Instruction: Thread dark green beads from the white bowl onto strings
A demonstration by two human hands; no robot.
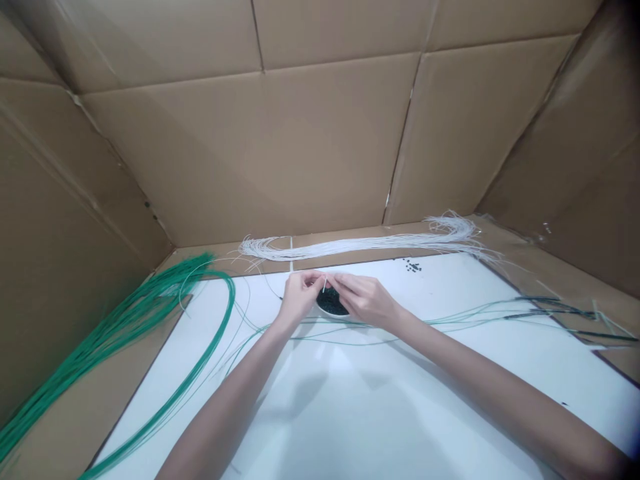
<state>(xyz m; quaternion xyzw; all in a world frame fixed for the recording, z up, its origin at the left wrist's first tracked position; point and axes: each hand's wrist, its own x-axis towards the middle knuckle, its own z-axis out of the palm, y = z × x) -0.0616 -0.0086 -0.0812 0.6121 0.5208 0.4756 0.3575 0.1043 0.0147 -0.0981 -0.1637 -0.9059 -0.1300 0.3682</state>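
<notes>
Over a small white bowl [334,315] both my hands meet, fingertips nearly touching. My left hand [301,293] is closed in a pinch around a thin white strand [325,285], whose short end points down between the fingertips. From the other side my right hand [367,299] pinches at the same strand, fingers pressed together. Small black pieces [331,303] fill the bowl just below. Anything tiny between the fingertips is too small to make out. Thin green strands [345,343] run across the white board beneath my wrists.
A thick bundle of green strands [115,340] lies along the left, some curving over the white board [320,413]. Behind the bowl stretches a bundle of white strands [345,247]. Loose black bits [413,266] lie at back right. Dark-tipped strands [555,310] lie right. Cardboard walls [300,147] enclose everything.
</notes>
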